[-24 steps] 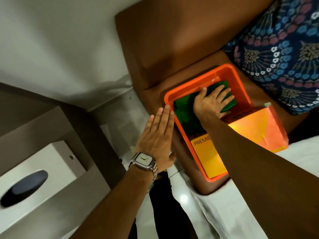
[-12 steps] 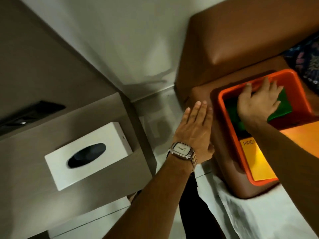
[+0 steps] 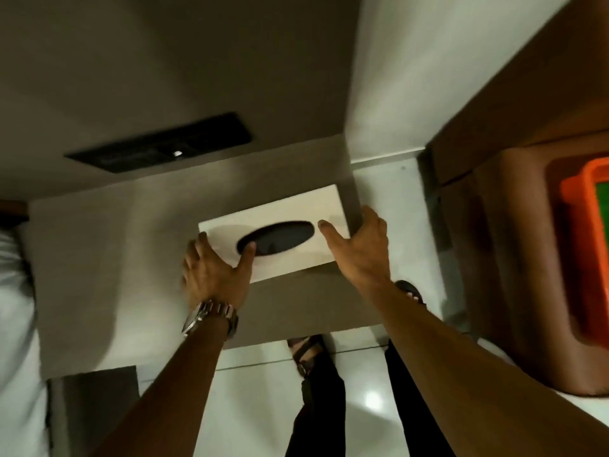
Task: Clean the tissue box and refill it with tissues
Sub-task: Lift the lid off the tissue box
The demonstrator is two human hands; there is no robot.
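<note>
A white tissue box (image 3: pixel 298 208) with a dark oval opening lies on a grey ledge (image 3: pixel 125 258) in front of me. My left hand (image 3: pixel 214 278), with a metal watch on its wrist, grips the box's left end, thumb resting at the edge of the oval. My right hand (image 3: pixel 361 250) clasps the right end, thumb on top and fingers round the side. No tissue shows in the opening. At the far right edge stands an orange bin (image 3: pixel 575 265) with a green cloth (image 3: pixel 602 222) inside.
The bin rests on a brown padded stool (image 3: pixel 507 258) beside a white wall. A black panel (image 3: pixel 158 145) is set in the grey wall above the ledge. White bedding (image 3: pixel 13 291) lies at the left. My sandalled feet stand on glossy white floor tiles (image 3: pixel 257 400).
The view has swung left from the orange bin to the ledge. My right hand left the green cloth, and both hands moved to the tissue box and took hold of its ends.
</note>
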